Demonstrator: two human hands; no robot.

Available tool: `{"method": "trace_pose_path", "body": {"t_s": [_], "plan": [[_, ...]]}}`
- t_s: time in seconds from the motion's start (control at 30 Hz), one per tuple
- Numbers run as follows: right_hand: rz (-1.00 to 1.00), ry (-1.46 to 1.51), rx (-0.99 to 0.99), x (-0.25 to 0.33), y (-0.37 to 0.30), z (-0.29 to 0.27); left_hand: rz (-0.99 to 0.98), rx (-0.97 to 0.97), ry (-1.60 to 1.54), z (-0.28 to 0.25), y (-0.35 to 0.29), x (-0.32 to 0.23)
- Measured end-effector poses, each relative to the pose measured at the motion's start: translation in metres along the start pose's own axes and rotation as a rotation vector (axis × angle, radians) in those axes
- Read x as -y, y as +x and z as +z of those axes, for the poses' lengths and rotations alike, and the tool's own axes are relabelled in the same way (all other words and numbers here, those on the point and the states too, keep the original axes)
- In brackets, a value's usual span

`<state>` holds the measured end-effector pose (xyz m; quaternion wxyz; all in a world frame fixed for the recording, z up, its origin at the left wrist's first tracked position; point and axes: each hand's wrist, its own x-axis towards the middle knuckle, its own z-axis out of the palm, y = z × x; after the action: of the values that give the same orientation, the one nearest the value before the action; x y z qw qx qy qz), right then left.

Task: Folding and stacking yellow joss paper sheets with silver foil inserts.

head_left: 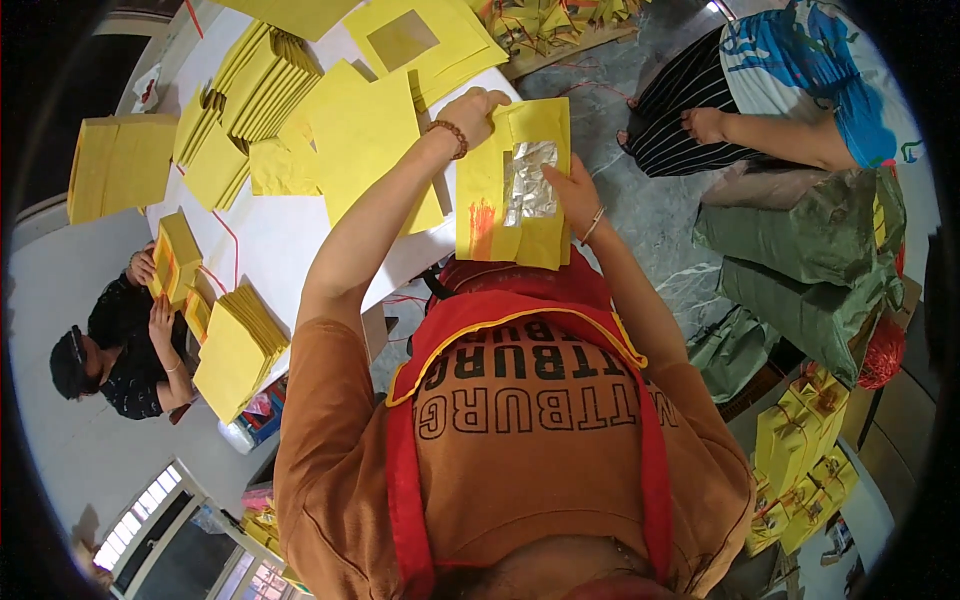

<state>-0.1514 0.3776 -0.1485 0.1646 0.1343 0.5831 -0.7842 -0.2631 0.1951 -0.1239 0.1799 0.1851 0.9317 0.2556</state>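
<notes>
A flat yellow paper packet [480, 180] with a silver foil patch and an orange-red brush mark lies in front of me, over my lap at the table's edge. My left hand [472, 116], with a beaded bracelet at the wrist, grips its upper left edge. On the right edge my right hand [577, 200] is closed, the thumb lying over the foil patch [534, 180] and the other fingers hidden behind the paper. Loose yellow sheets [370, 140] lie on the table just left of the packet, partly under my left forearm.
Stacked folded yellow papers [262, 85] cover the far left of the white table [290, 235]; another stack [240, 350] stands nearer. A co-worker [130, 340] at the left handles yellow paper. Another person [780, 90] is at the far right, beside green sacks [790, 240].
</notes>
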Motion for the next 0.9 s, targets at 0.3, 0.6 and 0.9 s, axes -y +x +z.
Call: {"method": "trace_pose_path", "body": {"t_s": [0.3, 0.6, 0.9], "plan": [[-0.155, -0.345, -0.037, -0.008, 0.027, 0.002, 0.002, -0.075, 0.022, -0.008, 0.007, 0.005], [-0.306, -1.110, -0.213, 0.060, 0.009, -0.007, 0.028, 0.007, -0.133, -0.018, 0.007, 0.028], [-0.385, -1.149, -0.063, 0.060, 0.069, -0.005, 0.019, -0.004, -0.175, -0.022, 0.006, 0.028]]}}
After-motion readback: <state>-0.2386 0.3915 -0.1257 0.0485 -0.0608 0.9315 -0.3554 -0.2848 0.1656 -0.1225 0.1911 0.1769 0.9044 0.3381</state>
